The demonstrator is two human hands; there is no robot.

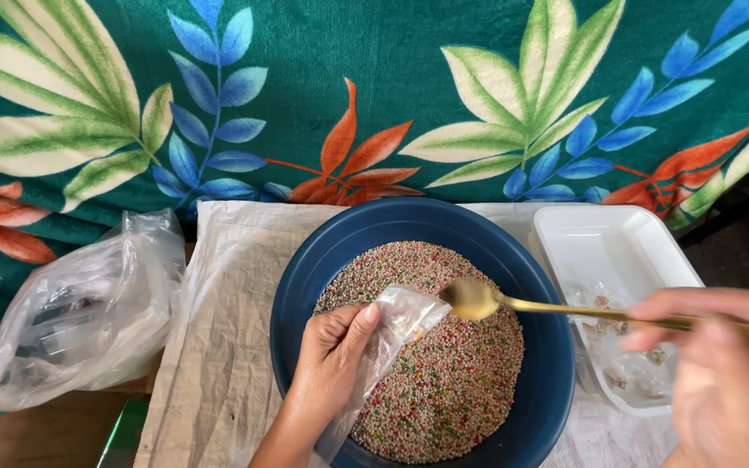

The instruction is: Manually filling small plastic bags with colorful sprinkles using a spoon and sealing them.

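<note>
Across the top of the frame hangs a teal cloth printed with large green, blue and orange leaves. Below it, a pale woven sheet covers the work surface, with bare brown wood showing at the lower left. At centre sits a dark blue bowl filled with tiny multicoloured beads. Over the beads, the left hand pinches a small clear bag between thumb and fingers, its mouth facing right. From the right edge, the right hand, blurred, grips a gold spoon whose bowl rests at the bag's mouth. At the right stands a white tray holding filled packets; at the left lies a crumpled clear plastic bag.
</note>
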